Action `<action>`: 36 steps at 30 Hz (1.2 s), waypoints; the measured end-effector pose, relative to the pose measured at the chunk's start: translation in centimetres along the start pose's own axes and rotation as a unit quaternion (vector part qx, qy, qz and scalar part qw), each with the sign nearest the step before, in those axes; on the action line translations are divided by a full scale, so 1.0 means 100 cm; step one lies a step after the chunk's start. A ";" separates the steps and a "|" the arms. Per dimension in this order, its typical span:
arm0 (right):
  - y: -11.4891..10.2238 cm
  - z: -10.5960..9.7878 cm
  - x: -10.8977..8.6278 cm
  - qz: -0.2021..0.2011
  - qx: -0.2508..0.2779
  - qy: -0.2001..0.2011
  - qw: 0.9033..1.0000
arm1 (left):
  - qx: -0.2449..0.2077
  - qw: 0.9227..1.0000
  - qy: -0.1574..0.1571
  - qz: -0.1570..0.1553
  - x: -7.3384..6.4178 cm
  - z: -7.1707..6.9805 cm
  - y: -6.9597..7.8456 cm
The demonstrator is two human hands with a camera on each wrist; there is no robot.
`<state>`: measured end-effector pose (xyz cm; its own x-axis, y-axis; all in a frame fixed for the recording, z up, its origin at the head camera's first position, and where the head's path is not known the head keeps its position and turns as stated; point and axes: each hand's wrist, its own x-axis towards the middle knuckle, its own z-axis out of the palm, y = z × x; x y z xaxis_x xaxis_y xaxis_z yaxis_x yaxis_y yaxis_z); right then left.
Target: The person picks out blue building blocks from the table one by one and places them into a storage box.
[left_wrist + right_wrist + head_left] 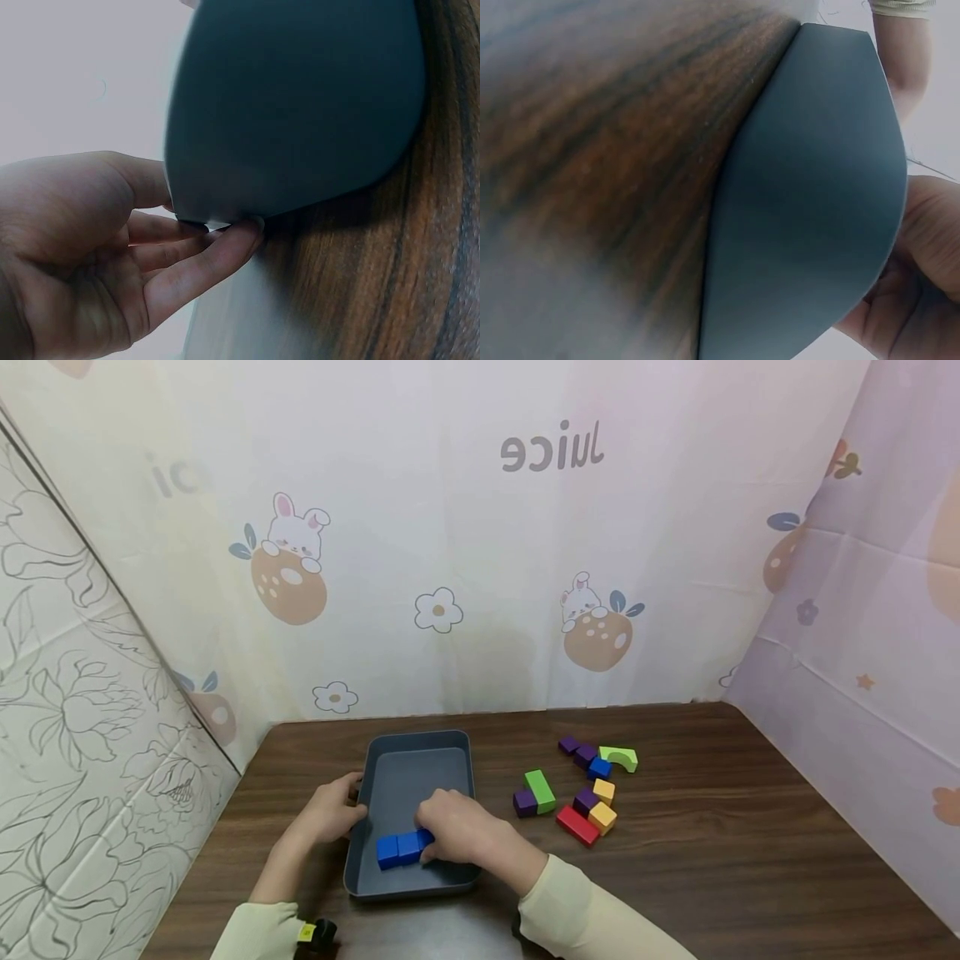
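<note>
A dark grey tray (412,889) sits on the table with a row of blue blocks near its front end. My left hand (335,810) holds the tray's left side; in the left wrist view its thumb and fingers (210,266) are at the tray's edge. Inside the tray, my right hand (461,835) pinches a blue block (425,838) at the right end of the row. Two more blue blocks (398,849) lie to its left, side by side. In the right wrist view, the tray wall (810,187) hides the fingertips and the blocks.
Right of the tray, a green block (540,791) touches a purple block (525,803). Farther right lie a red block (577,827), yellow blocks (602,817), more purple blocks, a blue block (599,768) and a green arch (621,757). A printed curtain (480,652) stands behind the table.
</note>
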<state>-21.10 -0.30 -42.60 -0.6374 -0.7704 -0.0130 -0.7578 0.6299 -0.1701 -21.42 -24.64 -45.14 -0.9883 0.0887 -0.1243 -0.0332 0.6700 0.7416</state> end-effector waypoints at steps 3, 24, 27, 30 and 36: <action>0.001 -0.003 -0.001 0.003 0.000 -0.002 1.000 | 0.000 1.000 0.001 0.001 0.001 0.000 -0.001; 0.033 -0.033 -0.028 0.029 0.065 0.043 0.997 | 0.000 1.000 0.001 0.004 0.001 0.000 -0.002; 0.040 -0.035 -0.034 0.038 0.071 0.052 0.995 | 0.004 1.000 0.001 0.004 0.000 0.000 -0.002; 0.046 -0.037 -0.039 0.048 0.079 0.059 0.994 | 0.005 1.000 0.003 -0.001 0.001 0.000 -0.002; 0.056 -0.043 -0.050 0.064 0.092 0.065 0.992 | 0.006 1.000 0.002 0.001 0.001 0.001 -0.003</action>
<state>-22.75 7.48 -39.28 -0.7482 -0.6587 0.0795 -0.6393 0.6838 -0.3517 -21.50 -24.74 -45.40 -0.9888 0.0879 -0.1203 -0.0290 0.6783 0.7342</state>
